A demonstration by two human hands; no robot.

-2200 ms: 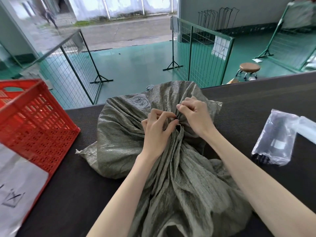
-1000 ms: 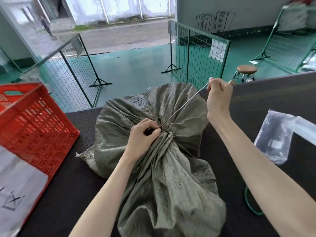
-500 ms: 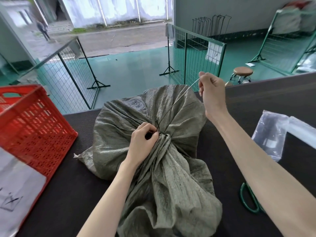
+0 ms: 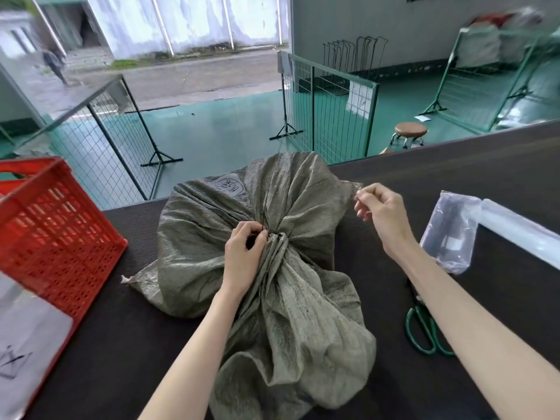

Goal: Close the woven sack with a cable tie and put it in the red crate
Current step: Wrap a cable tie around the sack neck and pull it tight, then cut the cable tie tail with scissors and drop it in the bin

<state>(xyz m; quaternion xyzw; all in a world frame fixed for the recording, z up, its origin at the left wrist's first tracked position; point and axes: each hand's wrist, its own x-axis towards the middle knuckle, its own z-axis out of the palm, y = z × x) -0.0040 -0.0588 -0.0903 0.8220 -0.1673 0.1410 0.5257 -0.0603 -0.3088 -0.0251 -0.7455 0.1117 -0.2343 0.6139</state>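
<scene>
We see the woven sack lying on the dark table, its neck gathered tight near the middle and the loose mouth fanning out toward us. Our left hand is closed on that bunched neck, thumb and fingers pinching right at the cable tie, a thin dark strip that wraps the gather and sticks up over the cloth behind. Our right hand is raised beside the sack's right edge, apart from it, the fingers loosely curled; we cannot tell whether it has anything in its pinch. The red crate stands at the left end of the table, just beside the sack. To the right lie a clear plastic bag and green-handled scissors, partly hidden under our right forearm.
</scene>
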